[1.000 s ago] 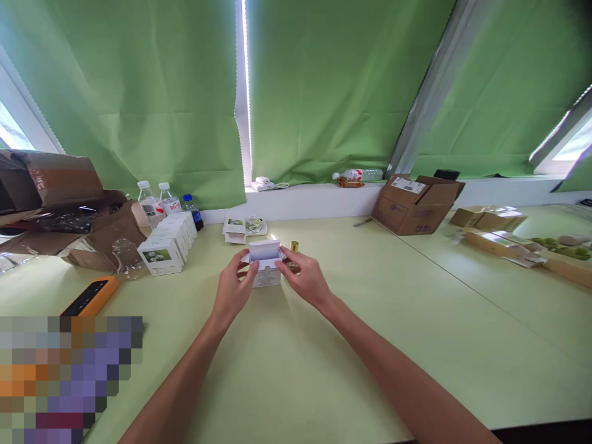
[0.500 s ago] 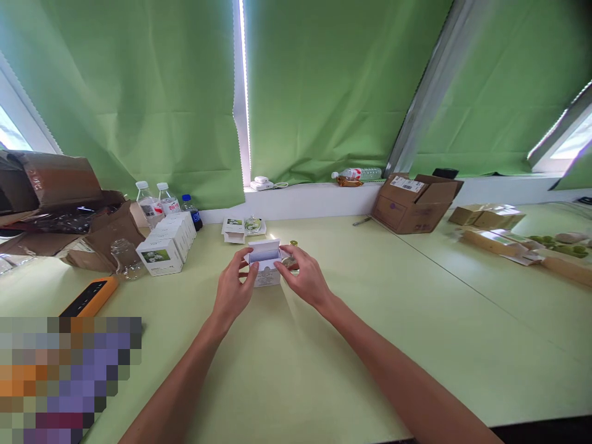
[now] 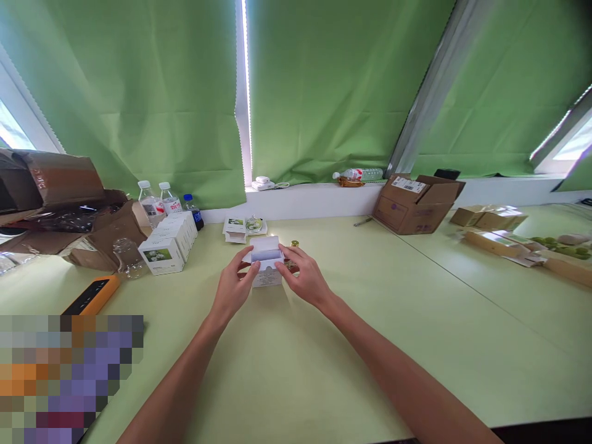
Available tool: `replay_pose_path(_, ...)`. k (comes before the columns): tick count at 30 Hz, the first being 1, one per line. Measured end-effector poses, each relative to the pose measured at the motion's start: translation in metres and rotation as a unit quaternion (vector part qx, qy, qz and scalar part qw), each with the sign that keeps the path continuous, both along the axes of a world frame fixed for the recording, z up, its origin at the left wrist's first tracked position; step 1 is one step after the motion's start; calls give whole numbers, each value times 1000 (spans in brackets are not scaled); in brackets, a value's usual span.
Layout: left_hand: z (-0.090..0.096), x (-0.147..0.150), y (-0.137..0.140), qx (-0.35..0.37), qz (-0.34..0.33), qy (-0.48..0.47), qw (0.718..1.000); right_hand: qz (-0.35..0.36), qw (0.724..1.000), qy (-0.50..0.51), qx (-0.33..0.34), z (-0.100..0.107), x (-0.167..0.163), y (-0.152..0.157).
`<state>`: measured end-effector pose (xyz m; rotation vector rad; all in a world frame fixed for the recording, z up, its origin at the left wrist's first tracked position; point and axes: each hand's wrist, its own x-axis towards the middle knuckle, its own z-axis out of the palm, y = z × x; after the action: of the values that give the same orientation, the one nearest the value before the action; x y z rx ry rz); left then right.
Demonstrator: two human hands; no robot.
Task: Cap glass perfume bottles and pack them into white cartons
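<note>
Apparently no readable lettering anywhere.

From the person's head, at the near edge of the table [image 3: 296,370], the single view faces forward and down, reaching curtains [image 3: 324,92] beyond the far edge.

A packing workroom is suggested. On its long table [image 3: 287,364], an open cardboard box [image 3: 108,234] is seen at ten o'clock — white cartons [image 3: 169,243] are lined up at eleven.

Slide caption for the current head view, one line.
Left hand and right hand hold an open white box at a pale green table, a gold cap just beyond.
</note>
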<state>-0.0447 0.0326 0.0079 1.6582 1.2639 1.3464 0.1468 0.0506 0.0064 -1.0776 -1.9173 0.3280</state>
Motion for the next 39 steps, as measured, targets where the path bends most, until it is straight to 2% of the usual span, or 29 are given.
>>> replay_pose_path(11,0,-1,0,-6,-15,3,1000,29,992,82,-95,1,-1,-1)
replay_pose_path(18,-3,1,1,9,6,59,998,23,990,89,-109,3,2,0)
replay_pose_path(24,-10,-1,5,18,24,53,998,11,993,87,-78,5,1,-2)
replay_pose_path(31,-13,-2,7,-1,-30,71,997,-16,994,106,-14,8,0,-4)
replay_pose_path(39,-14,-4,8,-25,-28,78,996,-56,990,125,42,14,8,-1)
